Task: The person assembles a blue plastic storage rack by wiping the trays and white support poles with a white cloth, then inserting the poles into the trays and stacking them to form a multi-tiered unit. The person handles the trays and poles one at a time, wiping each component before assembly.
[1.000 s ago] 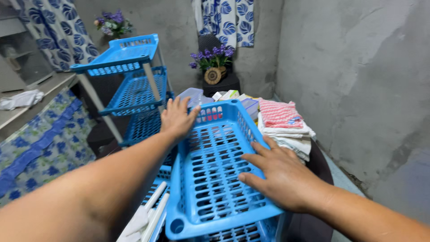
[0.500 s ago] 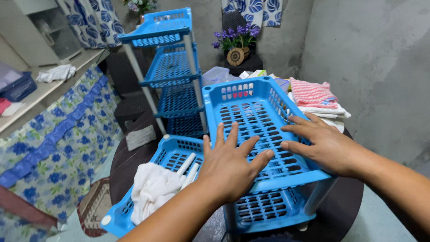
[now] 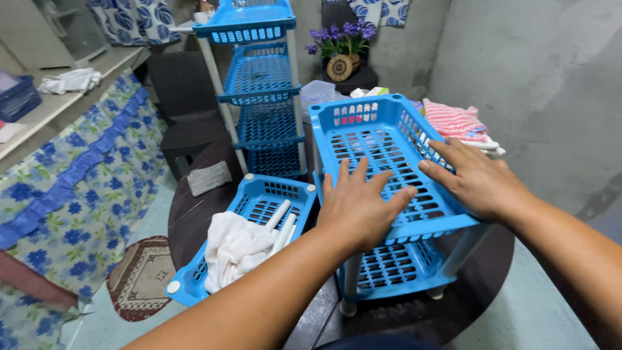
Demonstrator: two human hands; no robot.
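Both hands lie flat and released, fingers spread, on the blue slatted shelf tray at frame centre. Left hand presses its near-left corner, right hand its right rim. The tray's long axis runs away toward upper frame; white legs below it. Loose tray lower left.

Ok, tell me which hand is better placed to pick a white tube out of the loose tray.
Left. The left hand lies beside the white tubes; the right hand rests across the rack.
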